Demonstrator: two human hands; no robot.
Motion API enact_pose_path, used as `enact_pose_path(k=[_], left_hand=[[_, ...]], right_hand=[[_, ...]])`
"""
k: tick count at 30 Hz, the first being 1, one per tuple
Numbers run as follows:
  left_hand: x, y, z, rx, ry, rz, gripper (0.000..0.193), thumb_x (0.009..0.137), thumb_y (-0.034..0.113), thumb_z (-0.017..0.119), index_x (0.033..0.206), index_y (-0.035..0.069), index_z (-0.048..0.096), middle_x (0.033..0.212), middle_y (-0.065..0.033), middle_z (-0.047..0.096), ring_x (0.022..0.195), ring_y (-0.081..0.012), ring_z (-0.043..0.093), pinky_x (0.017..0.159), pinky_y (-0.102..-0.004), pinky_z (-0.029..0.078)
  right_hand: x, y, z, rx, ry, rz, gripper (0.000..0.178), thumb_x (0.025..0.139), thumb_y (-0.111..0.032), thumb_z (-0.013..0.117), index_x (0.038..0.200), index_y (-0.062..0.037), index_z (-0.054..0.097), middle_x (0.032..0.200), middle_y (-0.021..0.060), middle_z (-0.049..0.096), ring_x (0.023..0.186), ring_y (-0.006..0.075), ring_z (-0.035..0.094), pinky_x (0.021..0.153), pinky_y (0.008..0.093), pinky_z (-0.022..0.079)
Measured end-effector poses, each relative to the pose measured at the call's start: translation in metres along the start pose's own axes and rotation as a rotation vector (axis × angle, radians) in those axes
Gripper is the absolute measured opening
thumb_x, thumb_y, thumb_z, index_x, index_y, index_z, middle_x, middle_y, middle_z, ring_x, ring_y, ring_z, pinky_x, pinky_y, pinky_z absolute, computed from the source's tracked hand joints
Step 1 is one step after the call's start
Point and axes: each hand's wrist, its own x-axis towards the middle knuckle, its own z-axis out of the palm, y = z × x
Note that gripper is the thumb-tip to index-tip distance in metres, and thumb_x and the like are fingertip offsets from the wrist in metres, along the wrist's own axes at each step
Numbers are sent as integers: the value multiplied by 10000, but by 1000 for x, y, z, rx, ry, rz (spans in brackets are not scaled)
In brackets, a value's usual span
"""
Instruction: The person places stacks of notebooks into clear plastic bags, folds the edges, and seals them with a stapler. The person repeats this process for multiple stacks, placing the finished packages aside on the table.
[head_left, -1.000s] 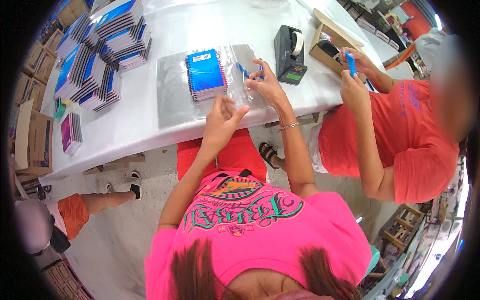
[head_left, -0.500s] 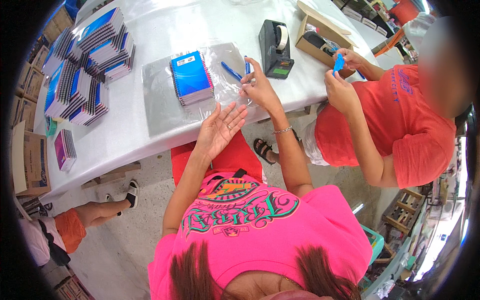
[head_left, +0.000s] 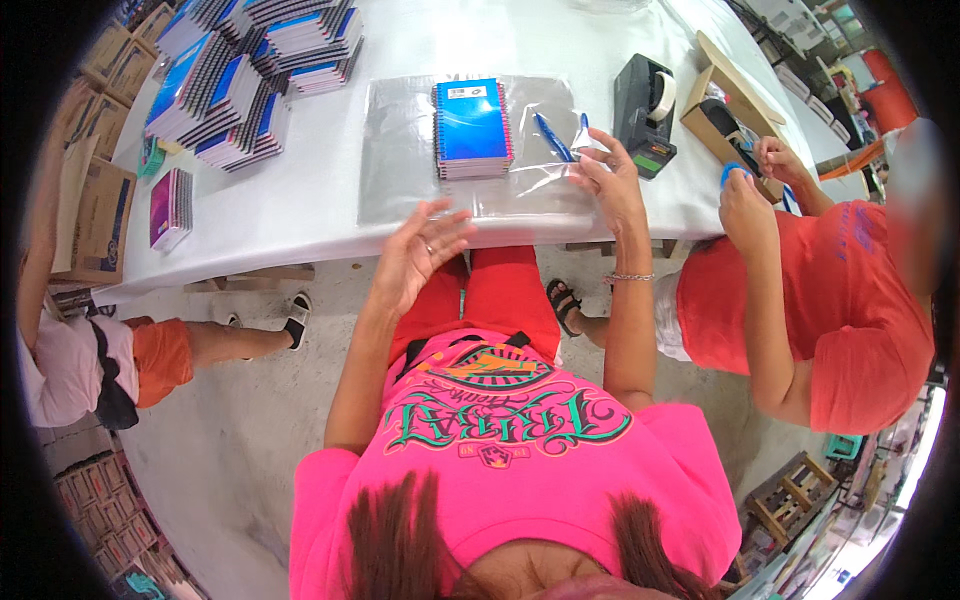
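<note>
A stack of blue-covered spiral notebooks [head_left: 472,125] lies on a clear plastic sheet [head_left: 392,165] spread over the white table. My left hand [head_left: 415,255] hovers at the table's front edge, palm turned up, fingers apart, with nothing in it. Over the sheet's right part is my right hand [head_left: 610,180], its fingers loosely bent and apart. Close to its fingertips rests a slim blue pen-like piece [head_left: 553,137]. A second blue piece [head_left: 585,122] shows just beyond my index finger; I cannot tell whether the two are joined.
A black tape dispenser [head_left: 645,110] stands right of the sheet, beside an open cardboard box [head_left: 715,125]. Piled notebooks [head_left: 215,100] fill the far left, with a purple notebook [head_left: 171,208] nearer. At right a co-worker in red [head_left: 800,290] handles a small blue item; another person [head_left: 85,365] stands left.
The view has shifted, so the table things sit further right. My hands have drawn apart, the left moving away from the notebook stack. The co-worker's hands have lowered slightly.
</note>
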Motion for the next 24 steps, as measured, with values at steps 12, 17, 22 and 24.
enact_pose_path(k=[12,17,22,24], left_hand=[[21,-8,3,-66,28,-3,645,1006,458,433,1371,-69,363,1366,-270,479,1250,-349,518,1024,-386,469],[8,22,-32,471,436,257,765,927,593,514,1362,-3,313,1106,-254,624,853,-296,699,763,-367,568],[8,61,-27,883,660,277,669,922,529,567,1309,14,386,895,-194,680,637,-215,687,596,-311,553],[13,69,-15,1051,726,253,615,895,446,640,1287,24,425,855,-172,678,646,-183,677,590,-284,534]], right_hand=[[1,8,-17,-203,-40,-62,519,849,57,585,1348,-53,492,1083,116,539,879,193,665,759,262,584],[-3,4,-17,-231,-68,-43,525,841,40,609,1345,-12,470,1041,123,530,800,187,662,692,264,581],[7,-7,-17,-391,-118,-69,569,841,-49,691,1358,-12,455,976,117,569,767,170,658,646,256,556],[16,-9,-17,-414,-158,-69,591,834,-68,710,1360,-7,448,970,122,584,760,169,658,640,260,554]])
